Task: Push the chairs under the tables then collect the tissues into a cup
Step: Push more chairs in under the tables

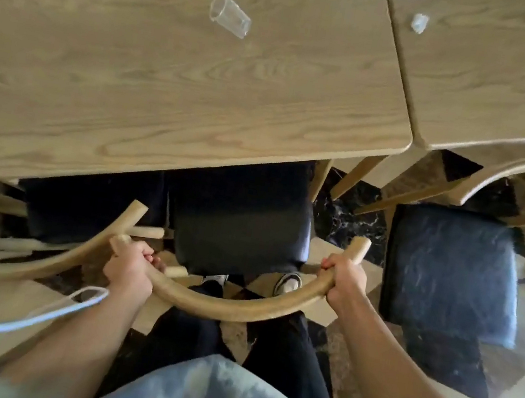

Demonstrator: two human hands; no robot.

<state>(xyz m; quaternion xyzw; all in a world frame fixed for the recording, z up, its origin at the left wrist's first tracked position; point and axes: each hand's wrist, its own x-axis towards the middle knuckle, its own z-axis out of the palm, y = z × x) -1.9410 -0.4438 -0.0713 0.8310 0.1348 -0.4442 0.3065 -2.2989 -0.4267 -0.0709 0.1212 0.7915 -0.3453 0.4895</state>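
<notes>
Directly below me stands a chair with a curved wooden backrest (237, 305) and a black padded seat (239, 226); the seat's far part lies under the edge of the wooden table (168, 87). My left hand (130, 267) grips the left end of the backrest and my right hand (342, 280) grips the right end. A clear plastic cup (230, 14) lies on its side on the tabletop. A small crumpled piece, maybe a tissue or a cup (419, 22), sits on the second table (496, 81) to the right.
Another chair's backrest (37, 263) is close on the left, its black seat (88, 205) partly under the table. A third chair's black seat (452, 270) stands out from the right table. A white cable (29, 316) hangs by my left arm. The floor is chequered.
</notes>
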